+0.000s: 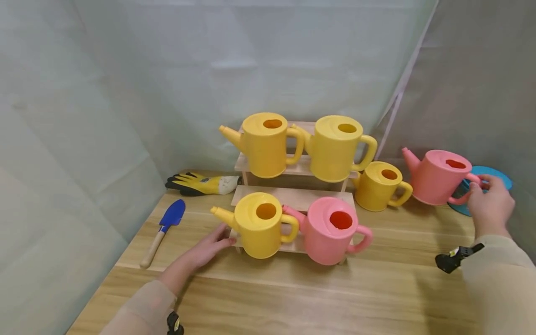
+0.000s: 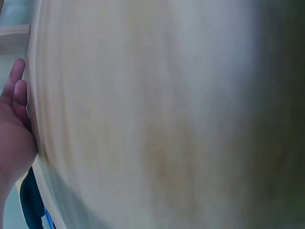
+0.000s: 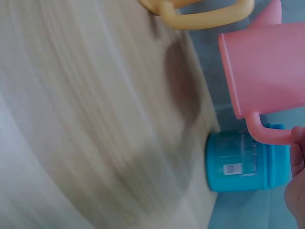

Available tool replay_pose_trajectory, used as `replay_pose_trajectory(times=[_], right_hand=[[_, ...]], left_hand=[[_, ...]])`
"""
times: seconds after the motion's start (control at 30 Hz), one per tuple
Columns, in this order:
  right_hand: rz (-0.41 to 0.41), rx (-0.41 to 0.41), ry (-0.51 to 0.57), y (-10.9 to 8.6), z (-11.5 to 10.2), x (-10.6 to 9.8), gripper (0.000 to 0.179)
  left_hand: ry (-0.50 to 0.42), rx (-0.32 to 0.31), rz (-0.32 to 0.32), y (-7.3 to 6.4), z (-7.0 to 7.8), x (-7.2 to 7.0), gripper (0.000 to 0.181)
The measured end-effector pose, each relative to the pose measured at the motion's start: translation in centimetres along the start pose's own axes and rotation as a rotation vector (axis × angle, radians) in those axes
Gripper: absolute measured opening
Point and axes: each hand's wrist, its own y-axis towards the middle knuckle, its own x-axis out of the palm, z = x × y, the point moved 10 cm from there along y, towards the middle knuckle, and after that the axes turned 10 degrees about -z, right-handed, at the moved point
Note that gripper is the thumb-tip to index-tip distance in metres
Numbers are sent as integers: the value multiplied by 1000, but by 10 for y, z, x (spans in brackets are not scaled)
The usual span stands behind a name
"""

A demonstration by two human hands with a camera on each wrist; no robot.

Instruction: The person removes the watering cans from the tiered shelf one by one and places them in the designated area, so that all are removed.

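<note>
Pink can (image 1: 440, 179) in right fingers (image 1: 485, 180) — gap beneath, near tabletop's edge (image 3: 209, 112)

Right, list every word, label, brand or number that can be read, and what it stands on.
None can be read.
Blue tub: barcode label and pale print, too blurred.
Yellow-and-black glove: small dark mark, too small.
Black wrist devices: small pale marks, too small.

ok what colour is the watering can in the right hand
Pink; the watering can in the right hand shows best in the head view.
</note>
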Motion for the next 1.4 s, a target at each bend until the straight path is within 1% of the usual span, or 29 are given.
replay_pose_trajectory(times=[0.17,0.33,0.63,0.83,0.93,1.13,1.27,1.4], right_hand=[[-14,4,29,-2,16,12,52],[-62,47,85,-3,33,27,53],[-89,93,132,-6,49,43,53],[-73,74,120,-6,50,45,52],[-68,87,122,-7,52,45,52],[-95,142,186,-3,57,48,56],[-117,149,212,1,52,49,57],[-137,157,248,1,48,52,57]], left_hand=[[3,-3,0,1,-2,0,67],[3,-14,-6,0,-4,0,70],[0,-23,-4,-2,-5,0,71],[6,-18,-2,-2,-5,2,69],[2,-17,-4,-1,-4,4,68],[-5,-25,-2,0,-3,2,69],[-2,-30,2,0,-2,-1,70],[3,-28,8,-2,0,-3,71]])
